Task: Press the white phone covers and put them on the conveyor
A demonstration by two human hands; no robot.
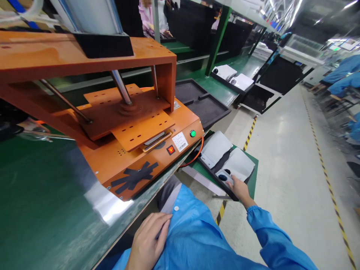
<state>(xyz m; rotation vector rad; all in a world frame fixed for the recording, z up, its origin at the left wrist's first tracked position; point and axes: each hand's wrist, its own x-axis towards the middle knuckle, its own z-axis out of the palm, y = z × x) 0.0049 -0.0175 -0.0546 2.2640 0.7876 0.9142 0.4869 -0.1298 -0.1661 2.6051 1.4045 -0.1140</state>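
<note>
At the right, a black tray [234, 195] on a low green-topped stand [255, 176] holds white, flat-sided devices with dark round lenses. My right hand [239, 189] grips the near edge of a white device [225, 176], with the thumb beside its dark lens; the fingers underneath are partly hidden. Another white device [218, 144] lies farther back in that tray. My left hand [150, 238] rests before my blue coat, fingers together and loosely curled, thumb tip close to the index finger. Nothing shows in it. Nearby stands an orange press [140, 153] with a raised plate.
The press sits on a green bench [53, 210], with a lit green button [192, 133] and red switch [170, 149] at its front. An orange hose [201, 150] loops off its side. Behind are black trays [208, 108] and a cart [277, 78]; people sit at the far right.
</note>
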